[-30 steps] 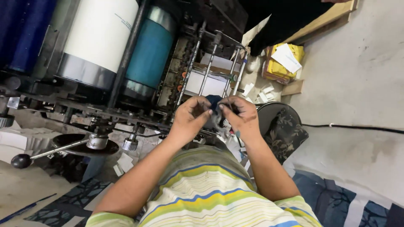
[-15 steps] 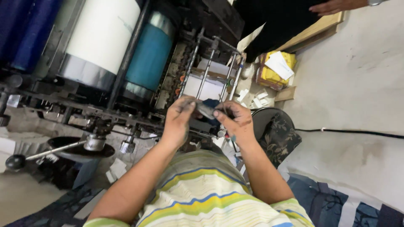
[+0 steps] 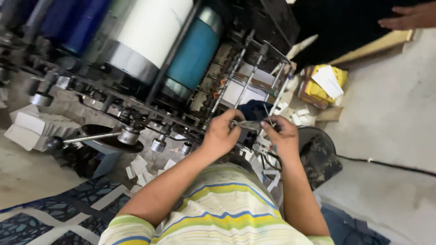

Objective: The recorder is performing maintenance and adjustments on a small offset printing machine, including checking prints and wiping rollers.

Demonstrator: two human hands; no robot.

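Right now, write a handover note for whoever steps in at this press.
Left hand: pinching one end of a small dark strip.
Right hand: pinching the other end.
The strip is held level just in front of the press, over the feed rails.
Done: strip is in both hands.
Left: cannot tell where it goes.
Another person's hand is at the top right, well away.

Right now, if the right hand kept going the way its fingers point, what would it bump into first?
Probably the left hand. The right hand points across at it, both pinching one small dark piece between them. Depth is hard to judge here.
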